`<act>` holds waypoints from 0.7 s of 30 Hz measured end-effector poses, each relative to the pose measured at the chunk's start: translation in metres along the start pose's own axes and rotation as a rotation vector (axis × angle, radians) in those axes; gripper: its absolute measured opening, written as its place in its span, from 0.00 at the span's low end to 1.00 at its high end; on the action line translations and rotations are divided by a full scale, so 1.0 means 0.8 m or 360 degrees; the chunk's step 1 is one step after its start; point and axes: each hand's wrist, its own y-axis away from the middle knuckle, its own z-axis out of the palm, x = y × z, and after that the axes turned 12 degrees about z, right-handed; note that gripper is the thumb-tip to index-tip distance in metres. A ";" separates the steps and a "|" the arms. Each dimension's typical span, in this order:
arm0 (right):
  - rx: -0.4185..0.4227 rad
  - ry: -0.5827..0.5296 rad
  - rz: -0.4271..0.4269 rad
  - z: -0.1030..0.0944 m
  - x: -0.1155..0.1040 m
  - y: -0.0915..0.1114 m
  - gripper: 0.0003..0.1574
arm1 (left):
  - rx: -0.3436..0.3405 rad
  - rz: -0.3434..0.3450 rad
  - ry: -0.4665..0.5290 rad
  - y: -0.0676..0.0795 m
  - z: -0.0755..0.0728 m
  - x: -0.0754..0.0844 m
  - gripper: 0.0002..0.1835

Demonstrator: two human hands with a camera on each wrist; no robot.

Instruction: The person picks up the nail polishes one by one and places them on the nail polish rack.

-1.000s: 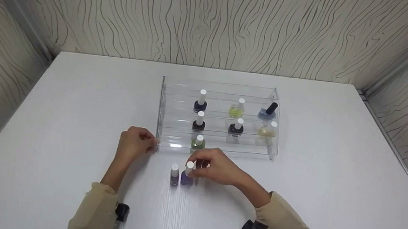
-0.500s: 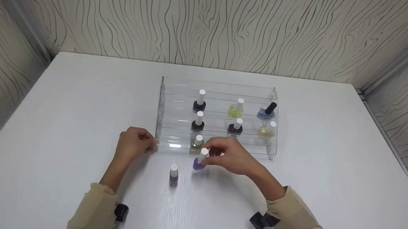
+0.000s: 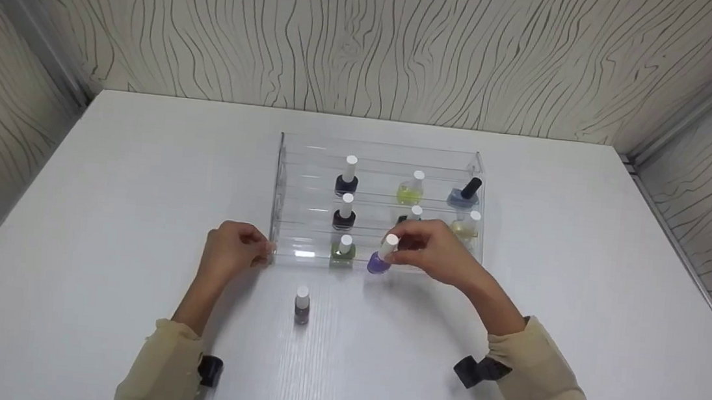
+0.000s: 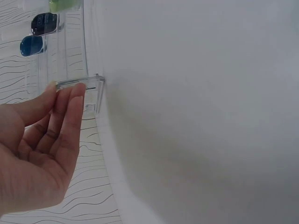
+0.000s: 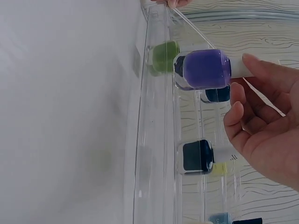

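My right hand (image 3: 442,255) pinches the white cap of a purple nail polish bottle (image 3: 378,263), tilted, over the front tier of a clear acrylic display rack (image 3: 306,243). In the right wrist view the purple bottle (image 5: 205,69) overlaps a green nail polish bottle (image 5: 164,58) standing in that tier. At the rack's front left corner, my left hand (image 3: 230,254) pinches the edge of the side panel between thumb and fingers; the left wrist view shows this grip on the clear panel (image 4: 93,81) closely.
Dark, yellow, blue and pale nail polish bottles stand in the upper tiers, including a dark one (image 3: 344,219) and a blue one (image 3: 463,198). A greyish bottle (image 3: 301,310) stands on the white table (image 3: 133,205) before the rack. A wood-patterned wall (image 3: 358,43) rises behind.
My right hand has lifted the purple nail polish bottle from beside the greyish one and carried it right and back to the rack's front tier. The left hand has stayed at the rack corner.
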 end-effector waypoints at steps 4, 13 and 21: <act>0.0043 0.0011 0.0058 -0.011 0.008 0.000 0.13 | 0.0001 0.0001 0.0002 0.000 0.000 -0.001 0.04; 0.0159 0.0032 0.0131 -0.031 0.016 0.004 0.15 | 0.0006 0.0012 -0.0005 0.001 0.000 0.001 0.04; 0.0244 0.0032 0.0192 -0.036 0.026 0.002 0.16 | -0.0002 0.0034 -0.0008 0.001 0.000 0.001 0.04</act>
